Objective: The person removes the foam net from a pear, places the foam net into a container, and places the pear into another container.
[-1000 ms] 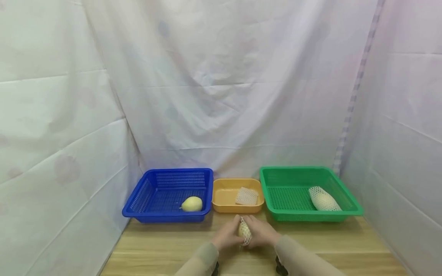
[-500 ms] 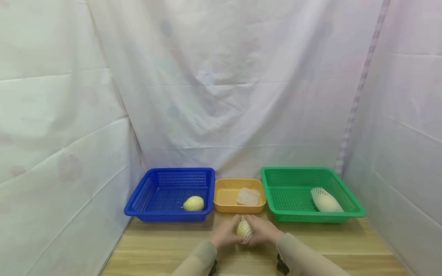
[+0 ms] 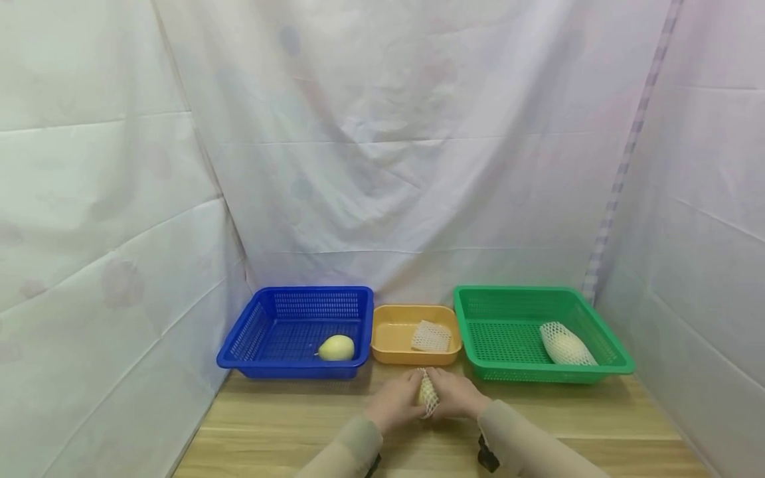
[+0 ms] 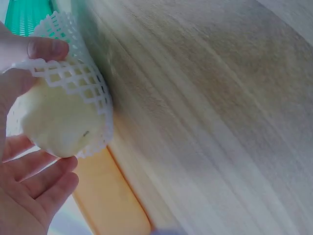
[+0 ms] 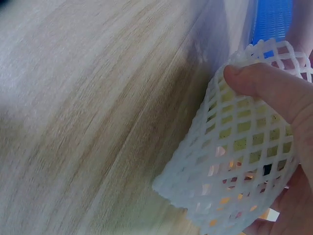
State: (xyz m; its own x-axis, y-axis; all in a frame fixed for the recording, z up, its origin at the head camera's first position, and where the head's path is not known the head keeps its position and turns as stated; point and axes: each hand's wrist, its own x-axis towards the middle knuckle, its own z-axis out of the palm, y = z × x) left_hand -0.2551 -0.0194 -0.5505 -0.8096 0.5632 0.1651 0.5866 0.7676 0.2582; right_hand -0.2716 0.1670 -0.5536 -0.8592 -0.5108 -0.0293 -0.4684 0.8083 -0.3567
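Between the two hands, just above the wooden table, is a pale yellow pear [image 4: 61, 117] partly inside a white foam net [image 5: 234, 142]. The left hand [image 3: 394, 401] grips the pear from the left, its thumb near the net's edge and its fingertips under the fruit. From the other side the right hand [image 3: 457, 396] holds the netted pear, its thumb [image 5: 264, 85] pressed on the mesh; its other fingers are mostly hidden behind the net. In the left wrist view, part of the pear's skin shows bare beside the net.
Behind the hands, a blue basket [image 3: 293, 373] at left holds a bare pear [image 3: 337, 348]. An orange tray [image 3: 416, 358] in the middle holds a folded foam net [image 3: 431, 336]. At right a green basket [image 3: 544, 373] holds a netted pear [image 3: 568, 346]. Cloth hangs around the wooden table [image 3: 287, 425].
The pear and net between the hands have turned slightly, and less of the pear shows in the head view. Both hands keep their hold. The head view has shifted a little.
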